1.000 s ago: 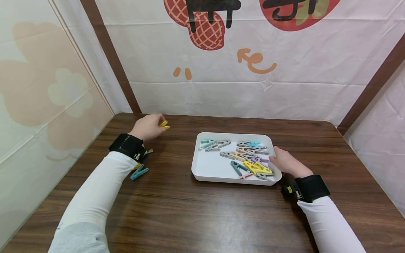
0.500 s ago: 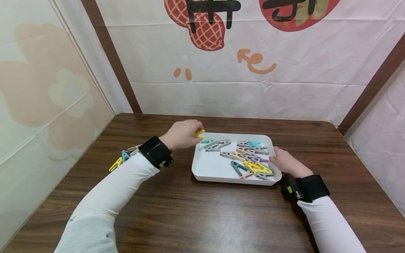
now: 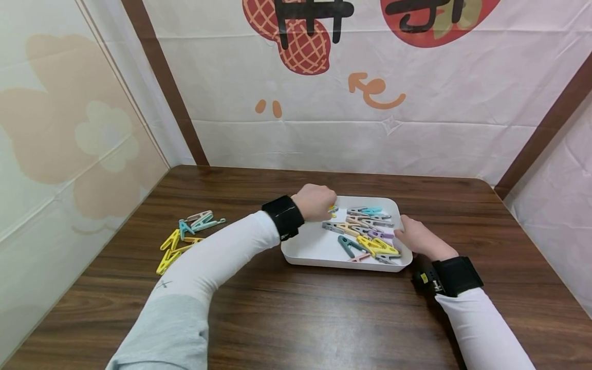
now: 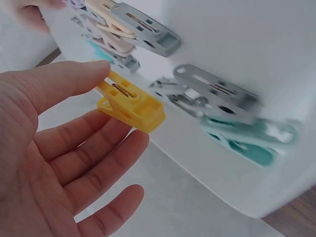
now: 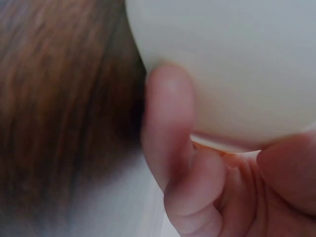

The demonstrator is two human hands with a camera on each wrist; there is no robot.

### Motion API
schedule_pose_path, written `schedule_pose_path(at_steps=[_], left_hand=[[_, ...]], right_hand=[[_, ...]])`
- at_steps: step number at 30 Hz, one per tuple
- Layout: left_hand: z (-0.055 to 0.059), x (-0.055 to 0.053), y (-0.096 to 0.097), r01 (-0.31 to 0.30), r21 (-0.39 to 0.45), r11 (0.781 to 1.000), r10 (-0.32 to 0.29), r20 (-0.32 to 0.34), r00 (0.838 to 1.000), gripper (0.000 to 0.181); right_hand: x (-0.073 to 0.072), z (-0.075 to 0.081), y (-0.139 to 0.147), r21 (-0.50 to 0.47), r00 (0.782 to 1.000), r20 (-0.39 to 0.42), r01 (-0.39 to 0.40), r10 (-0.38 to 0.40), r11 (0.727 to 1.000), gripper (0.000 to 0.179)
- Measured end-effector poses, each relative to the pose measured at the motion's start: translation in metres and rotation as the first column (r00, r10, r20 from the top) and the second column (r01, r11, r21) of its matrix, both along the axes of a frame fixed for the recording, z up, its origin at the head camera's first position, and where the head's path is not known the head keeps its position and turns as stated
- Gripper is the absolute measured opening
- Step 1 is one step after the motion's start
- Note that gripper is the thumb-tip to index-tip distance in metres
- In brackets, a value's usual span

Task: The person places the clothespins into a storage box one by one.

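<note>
L hand [image 3: 314,203] pinches a yellow peg [image 4: 134,106] btwn thumb & fingers, over the far L part of the white tray [image 3: 312,252]. R hand [image 3: 424,239] grips tray's R edge. Mixed-colour pegs [image 3: 379,246] lie in tray, mostly R half; loose pegs [image 3: 171,240], yellow & bluish-green incl., sit on surface [image 3: 277,313] well L of tray, near L sleeve [image 3: 231,257].

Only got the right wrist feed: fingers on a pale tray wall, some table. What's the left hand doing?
Observer: The left hand pinches a yellow clip between thumb and fingers.
Operator: Where's it holding that?
Observer: Over the far left part of the white tray.
Operator: Any clips outside?
Observer: Yes, several lie on the table at the person's left, yellow and blue-green ones among them.
</note>
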State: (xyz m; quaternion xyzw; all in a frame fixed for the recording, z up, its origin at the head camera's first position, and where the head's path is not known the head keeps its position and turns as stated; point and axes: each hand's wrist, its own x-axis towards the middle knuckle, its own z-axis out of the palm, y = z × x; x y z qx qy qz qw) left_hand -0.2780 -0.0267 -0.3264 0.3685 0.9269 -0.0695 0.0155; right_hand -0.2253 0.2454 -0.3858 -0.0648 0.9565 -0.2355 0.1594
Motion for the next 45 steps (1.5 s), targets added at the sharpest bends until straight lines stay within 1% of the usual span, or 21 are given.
schedule_pose_path(at_steps=[5, 8, 12, 15, 18, 22, 27, 34, 38, 42, 45], left_hand=[[-0.005, -0.008, 0.022, -0.027, -0.023, 0.999, 0.027, 0.001, 1.0, 0.014], [-0.009, -0.014, 0.031, -0.043, -0.016, 0.999, 0.043, -0.003, 0.999, 0.014], [-0.017, -0.023, 0.04, -0.061, 0.01, 0.998, 0.061, 0.016, 0.998, 0.013], [-0.025, -0.028, 0.044, -0.066, 0.016, 0.998, 0.066, 0.03, 0.997, 0.014], [-0.032, -0.031, 0.044, -0.064, 0.01, 0.998, 0.064, 0.044, 0.997, 0.019], [-0.038, -0.033, 0.044, -0.054, -0.004, 0.999, 0.054, 0.046, 0.997, 0.021], [-0.038, -0.032, 0.044, -0.052, -0.022, 0.998, 0.052, 0.033, 0.998, 0.015], [-0.033, -0.028, 0.047, -0.058, -0.051, 0.997, 0.06, 0.049, 0.997, 0.011], [-0.034, -0.027, 0.048, -0.058, -0.072, 0.996, 0.061, 0.042, 0.997, 0.007], [-0.036, -0.028, 0.046, -0.048, -0.072, 0.996, 0.05, 0.025, 0.998, 0.004], [-0.035, -0.029, 0.043, -0.041, -0.055, 0.998, 0.043, 0.026, 0.999, 0.008]], right_hand=[[0.0, 0.001, -0.001, -0.003, 1.0, 0.004, 0.002, -0.002, 1.0, 0.054], [0.0, 0.002, -0.001, 0.006, 1.0, 0.008, 0.002, -0.002, 1.0, 0.056], [-0.001, 0.002, 0.0, 0.012, 1.0, 0.018, 0.008, -0.008, 1.0, 0.058], [-0.001, 0.001, 0.0, 0.003, 1.0, 0.023, 0.015, -0.015, 1.0, 0.058], [-0.001, 0.0, -0.001, 0.001, 0.999, 0.028, 0.018, -0.018, 1.0, 0.057], [-0.001, 0.0, -0.002, -0.003, 0.999, 0.037, 0.025, -0.025, 1.0, 0.056], [-0.001, 0.0, -0.002, -0.01, 0.999, 0.04, 0.025, -0.025, 1.0, 0.056], [0.0, 0.001, -0.001, -0.011, 0.999, 0.034, 0.026, -0.026, 1.0, 0.056], [0.001, 0.002, -0.002, -0.014, 0.999, 0.042, 0.028, -0.028, 1.0, 0.056], [0.001, 0.002, -0.003, -0.014, 0.998, 0.047, 0.034, -0.033, 0.999, 0.056], [0.0, 0.001, -0.004, -0.013, 0.998, 0.044, 0.037, -0.037, 0.999, 0.056]])
